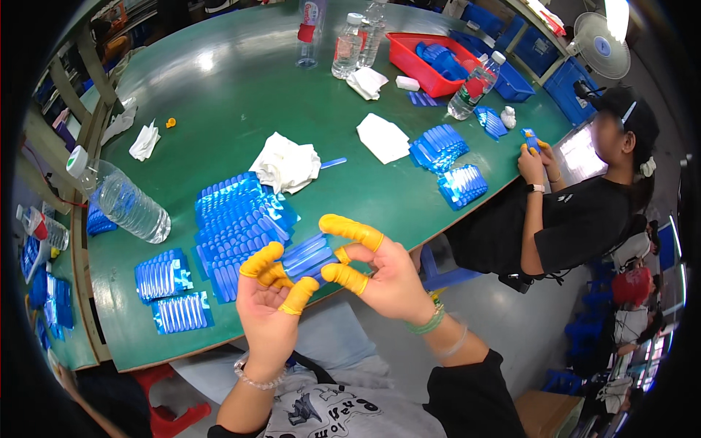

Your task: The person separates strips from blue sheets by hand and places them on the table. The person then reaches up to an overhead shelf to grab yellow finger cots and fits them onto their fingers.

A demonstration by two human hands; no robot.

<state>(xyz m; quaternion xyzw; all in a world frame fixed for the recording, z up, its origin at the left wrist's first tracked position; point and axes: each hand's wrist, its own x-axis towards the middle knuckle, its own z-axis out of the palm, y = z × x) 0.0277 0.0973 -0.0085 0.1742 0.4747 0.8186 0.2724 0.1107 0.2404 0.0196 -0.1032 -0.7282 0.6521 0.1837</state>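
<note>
Between my hands is a small blue ridged sheet (308, 257) with several long raised strips, held just over the table's front edge. My left hand (272, 314) grips its left and lower side, thumb in front and fingers behind. At the sheet's right end, my right hand (383, 277) has it between thumb and fingers, with the index finger stretched above. Yellow finger cots cover fingertips of both hands. Just beyond my left hand lies a broad spread of overlapping blue ridged sheets (237, 226). Two smaller groups, an upper one (161, 276) and a lower one (182, 312), lie left of it.
On the green table (219, 95) stand a large water bottle (124, 201) and several smaller bottles. Crumpled white paper (286, 162) lies beyond the sheets. A red bin (431, 62) holds blue pieces. To the right, a co-worker (584, 204) handles a blue piece near more sheets (440, 148).
</note>
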